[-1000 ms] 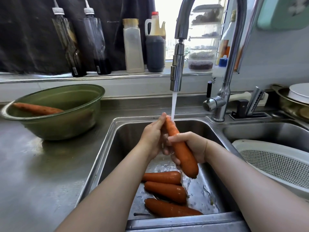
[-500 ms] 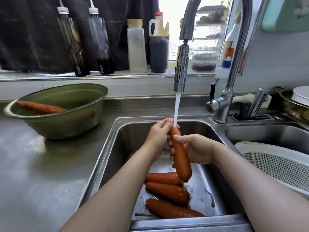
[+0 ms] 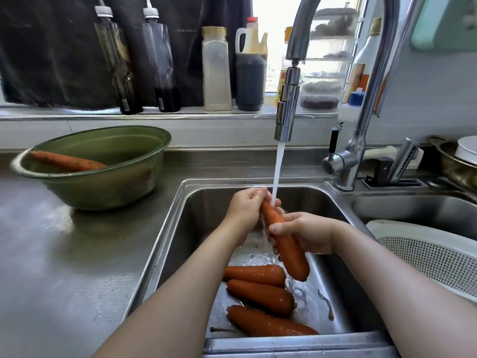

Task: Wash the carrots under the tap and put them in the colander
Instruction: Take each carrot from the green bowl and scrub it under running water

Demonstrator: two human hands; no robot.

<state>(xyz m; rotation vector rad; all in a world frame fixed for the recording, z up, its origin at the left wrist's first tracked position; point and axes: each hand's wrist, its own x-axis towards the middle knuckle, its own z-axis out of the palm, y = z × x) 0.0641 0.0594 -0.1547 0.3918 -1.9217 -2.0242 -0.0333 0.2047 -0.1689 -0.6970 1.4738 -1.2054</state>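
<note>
Rinsing carrot (image 3: 285,242) under tap (image 3: 287,107); both hands gripping.

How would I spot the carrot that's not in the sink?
Find the steel sink, then look left across the counter to the green bowl. A single carrot lies inside it, leaning on the left rim. It is the only carrot outside the sink.

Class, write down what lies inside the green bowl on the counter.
One carrot lies inside the green bowl, its tip near the left rim. The bowl's near wall hides the bottom, so anything lying there cannot be seen.
</note>
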